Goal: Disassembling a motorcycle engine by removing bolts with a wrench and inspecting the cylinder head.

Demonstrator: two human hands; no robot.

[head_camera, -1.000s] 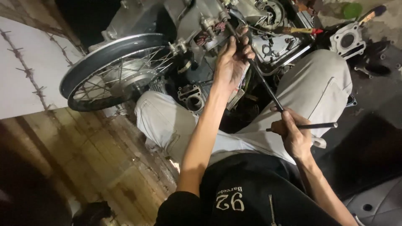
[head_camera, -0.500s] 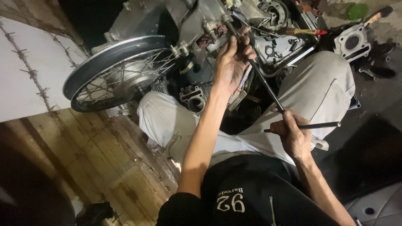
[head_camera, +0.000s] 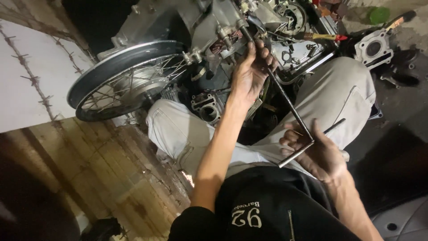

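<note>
I sit on the floor in pale grey trousers in front of a stripped motorcycle engine (head_camera: 232, 27). My left hand (head_camera: 252, 73) grips the upper shaft of a long dark T-handle wrench (head_camera: 287, 105), whose tip is set on the engine. My right hand (head_camera: 318, 151) holds the wrench's crossbar low down, near my right thigh. A spoked wheel (head_camera: 127, 80) lies to the left of my left knee.
A loose cylinder block (head_camera: 207, 107) sits between my legs. Another cylinder part (head_camera: 373, 48) lies at the upper right, with a red-tipped screwdriver (head_camera: 321, 37) and a green cap (head_camera: 379, 14) nearby. Wooden boards (head_camera: 89, 169) and a white sheet (head_camera: 31, 85) are at left.
The crossbar has turned in my right hand, from nearly level to slanted. My left hand stays on the shaft. The view has shifted slightly.
</note>
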